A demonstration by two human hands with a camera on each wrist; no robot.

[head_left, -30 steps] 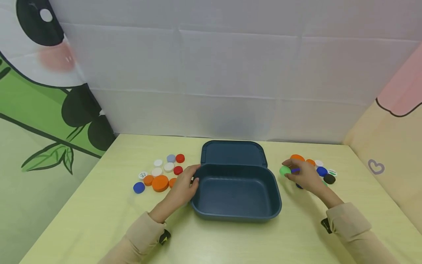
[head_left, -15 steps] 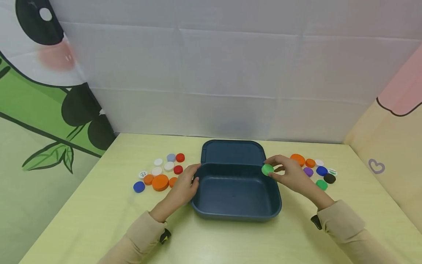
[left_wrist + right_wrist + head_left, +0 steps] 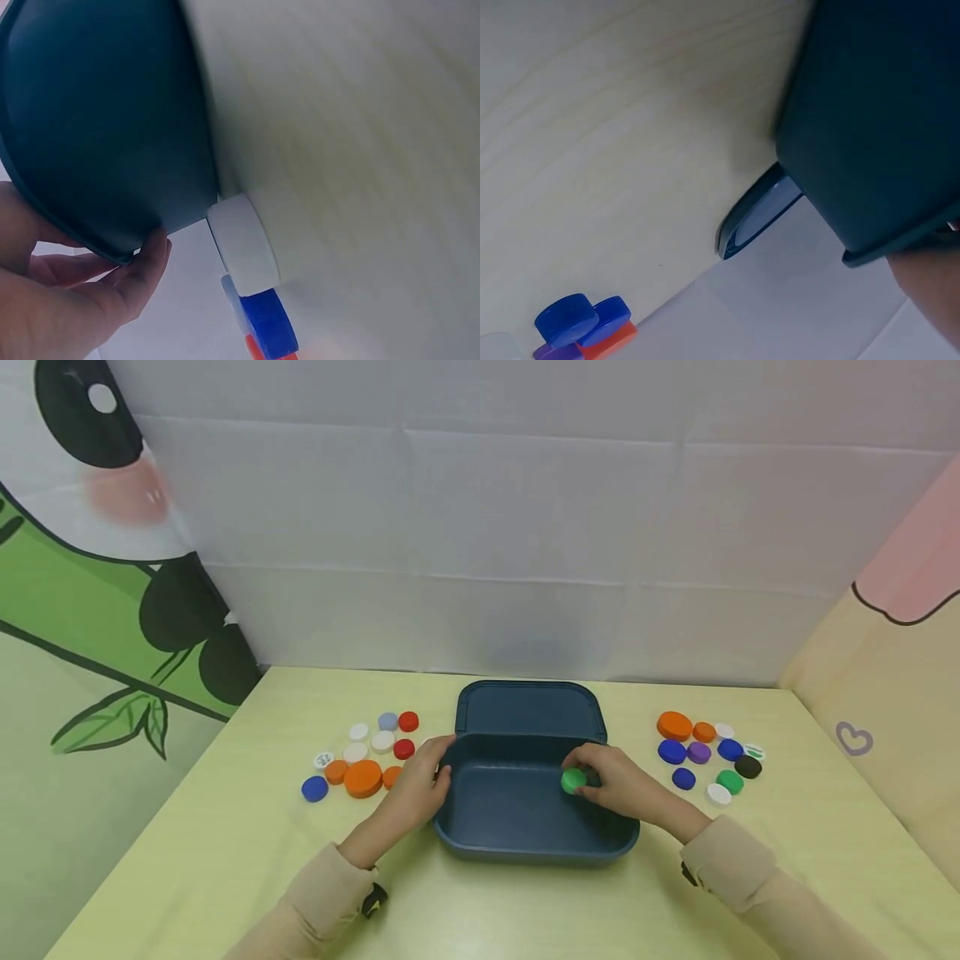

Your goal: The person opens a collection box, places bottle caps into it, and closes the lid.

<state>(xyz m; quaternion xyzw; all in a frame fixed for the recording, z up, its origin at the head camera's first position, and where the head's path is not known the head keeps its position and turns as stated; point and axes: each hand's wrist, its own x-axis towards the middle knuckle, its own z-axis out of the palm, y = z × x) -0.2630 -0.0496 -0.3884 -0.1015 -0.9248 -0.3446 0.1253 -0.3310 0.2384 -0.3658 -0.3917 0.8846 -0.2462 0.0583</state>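
In the head view a dark blue plastic box [image 3: 517, 814] stands at mid-table. My left hand [image 3: 412, 789] holds its left rim near the back corner; in the left wrist view the fingers [image 3: 146, 274] bend around the rim and a fingertip lies against the outer wall. My right hand [image 3: 618, 783] reaches over the box's right side and pinches a light green bottle cap [image 3: 573, 780] between thumb and fingertips, inside the box's outline. In the right wrist view the box wall [image 3: 877, 142] hides most of that hand.
Behind the box lies its matching lid [image 3: 528, 708]. Several caps, including a large orange cap [image 3: 363, 778] and a blue cap [image 3: 315, 788], lie left. More are at right, among them an orange cap [image 3: 674, 726] and a black cap [image 3: 747, 767]. A pale wall [image 3: 480, 618] stands behind.
My right hand has carried the light green cap left from the right-hand group of caps, over the rim and down into the box. My left hand has stayed at the left rim.
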